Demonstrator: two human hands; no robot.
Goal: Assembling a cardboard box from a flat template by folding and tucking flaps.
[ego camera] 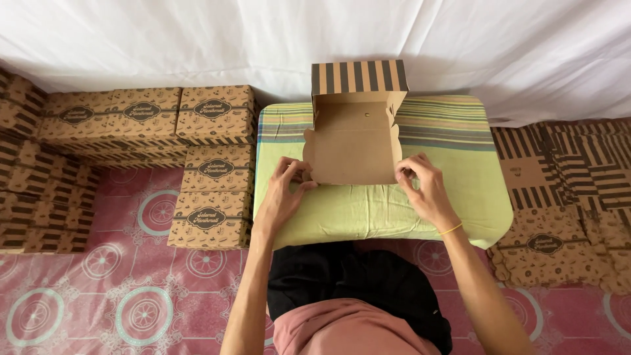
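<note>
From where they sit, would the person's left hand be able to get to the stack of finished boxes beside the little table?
Probably yes. The left hand is on the open box, and the stacked boxes stand just to its left with nothing between them.

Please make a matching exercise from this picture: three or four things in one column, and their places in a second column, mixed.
1. open cardboard box
2. stack of closed boxes
3. flat unfolded boxes
4. yellow band

A. on the right wrist
B. on the floor, right of the small table
C. on the table, between both hands
D. on the floor, left of the table

Pairs: 1-C, 2-D, 3-B, 4-A
</note>
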